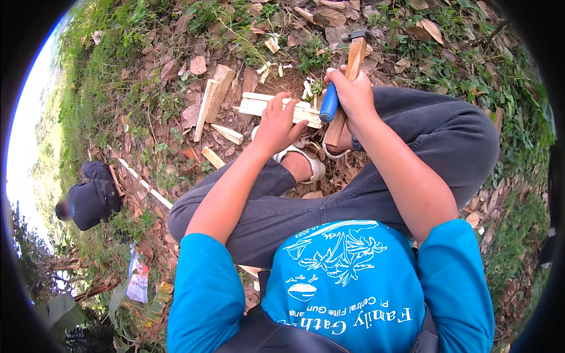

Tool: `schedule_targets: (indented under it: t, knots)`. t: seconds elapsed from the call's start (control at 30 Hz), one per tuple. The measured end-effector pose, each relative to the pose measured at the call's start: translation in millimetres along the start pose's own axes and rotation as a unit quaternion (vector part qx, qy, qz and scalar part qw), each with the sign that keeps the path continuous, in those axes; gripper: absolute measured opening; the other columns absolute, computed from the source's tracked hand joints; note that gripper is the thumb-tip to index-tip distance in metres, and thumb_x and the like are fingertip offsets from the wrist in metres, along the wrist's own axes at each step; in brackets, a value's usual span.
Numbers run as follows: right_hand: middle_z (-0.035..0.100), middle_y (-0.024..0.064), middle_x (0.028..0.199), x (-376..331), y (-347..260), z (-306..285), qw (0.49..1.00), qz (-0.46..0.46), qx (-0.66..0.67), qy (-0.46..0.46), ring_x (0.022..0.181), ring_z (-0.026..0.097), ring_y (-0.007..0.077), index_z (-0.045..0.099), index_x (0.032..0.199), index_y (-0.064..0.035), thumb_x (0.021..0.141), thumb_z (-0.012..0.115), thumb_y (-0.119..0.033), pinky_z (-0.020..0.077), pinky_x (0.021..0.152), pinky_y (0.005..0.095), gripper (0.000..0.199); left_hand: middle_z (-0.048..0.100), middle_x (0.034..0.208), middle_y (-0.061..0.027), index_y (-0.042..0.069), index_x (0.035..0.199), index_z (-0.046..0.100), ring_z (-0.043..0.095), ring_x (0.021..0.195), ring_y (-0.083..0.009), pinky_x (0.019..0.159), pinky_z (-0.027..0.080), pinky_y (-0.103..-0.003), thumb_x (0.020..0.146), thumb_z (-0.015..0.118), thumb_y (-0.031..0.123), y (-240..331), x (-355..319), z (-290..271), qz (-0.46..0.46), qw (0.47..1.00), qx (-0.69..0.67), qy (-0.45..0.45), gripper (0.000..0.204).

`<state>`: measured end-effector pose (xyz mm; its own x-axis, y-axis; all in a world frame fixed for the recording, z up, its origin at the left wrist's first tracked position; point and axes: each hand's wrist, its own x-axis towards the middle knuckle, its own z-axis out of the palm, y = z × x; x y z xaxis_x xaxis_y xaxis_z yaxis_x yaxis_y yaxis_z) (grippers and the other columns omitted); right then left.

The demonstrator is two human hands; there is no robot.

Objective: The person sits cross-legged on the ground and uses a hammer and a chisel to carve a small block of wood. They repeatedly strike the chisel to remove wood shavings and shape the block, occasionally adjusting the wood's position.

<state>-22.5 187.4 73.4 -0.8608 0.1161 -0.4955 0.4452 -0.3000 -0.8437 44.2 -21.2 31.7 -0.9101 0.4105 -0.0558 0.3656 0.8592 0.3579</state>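
My right hand is closed around a hammer with a wooden handle and a dark metal head. The same hand also holds a blue-handled tool; its working end is mostly hidden, so I cannot tell its kind. My left hand lies over pale wood strips on the ground, thumb and fingers apart, touching their near side. The strips lie side by side in front of my feet. Left of them, a thick wood piece leans beside a thinner split stick.
Dry leaves and low plants cover the ground. Short wood offcuts and pale shavings lie around. Off to the left are a person in dark clothing, a long pale stick and a plastic bag.
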Motion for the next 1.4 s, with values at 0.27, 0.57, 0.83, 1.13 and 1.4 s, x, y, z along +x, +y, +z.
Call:
schedule_targets:
  t: [0.27, 0.57, 0.83, 1.13, 1.4]
  knots:
    - [0.065, 0.0079, 0.085, 8, -4, -19, 0.999, 0.011, 0.021, 0.028, 0.068, 0.065, 0.0150, 0.044, 0.120, -0.0010, 0.091, 0.071, -0.014, 0.0545, 0.060, 0.0301, 0.042, 0.062, 0.118, -0.0077, 0.012, 0.121, 0.063, 0.057, 0.117, -0.0268, 0.096, 0.048, -0.049, 0.086, 0.066, 0.021, 39, 18, 60, 0.130, 0.966, 0.222, -0.037, 0.036]
    - [0.064, 0.0065, 0.085, 7, -3, -21, 1.000, 0.029, -0.004, 0.001, 0.067, 0.062, 0.0133, 0.047, 0.124, 0.0013, 0.088, 0.074, -0.021, 0.0512, 0.061, 0.0295, 0.049, 0.062, 0.103, -0.0025, 0.021, 0.104, 0.062, 0.063, 0.099, -0.0231, 0.092, 0.047, -0.045, 0.087, 0.065, 0.021, 9, 31, 6, 0.235, 0.926, 0.252, -0.154, 0.017]
    - [0.064, 0.0061, 0.085, 1, -1, -22, 0.999, 0.041, -0.003, -0.015, 0.070, 0.063, 0.0134, 0.046, 0.124, 0.0019, 0.089, 0.072, -0.019, 0.0520, 0.062, 0.0291, 0.048, 0.063, 0.127, -0.0070, 0.009, 0.108, 0.057, 0.062, 0.105, -0.0265, 0.091, 0.048, -0.044, 0.083, 0.060, 0.004, -47, -13, -144, 0.047, 0.956, 0.285, -0.055, 0.026]
    - [0.065, 0.0078, 0.086, -9, 19, -18, 0.994, 0.050, -0.043, -0.091, 0.068, 0.064, 0.0153, 0.047, 0.116, -0.0015, 0.090, 0.069, -0.014, 0.0538, 0.059, 0.0306, 0.037, 0.054, 0.129, -0.0249, 0.001, 0.120, 0.042, 0.054, 0.122, -0.0402, 0.096, 0.050, -0.048, 0.069, 0.094, 0.034, -109, -34, -137, -0.386, 0.915, 0.096, 0.068, 0.080]
    - [0.067, 0.0130, 0.093, -4, 39, -21, 0.980, 0.014, -0.184, -0.072, 0.081, 0.068, 0.0221, 0.057, 0.115, 0.0042, 0.082, 0.080, -0.036, 0.0548, 0.073, 0.0368, 0.057, 0.058, 0.137, -0.0189, 0.009, 0.139, 0.041, 0.052, 0.134, -0.0390, 0.114, 0.043, -0.042, 0.069, 0.086, 0.009, -47, -5, -160, -0.129, 0.990, 0.023, 0.049, 0.084]
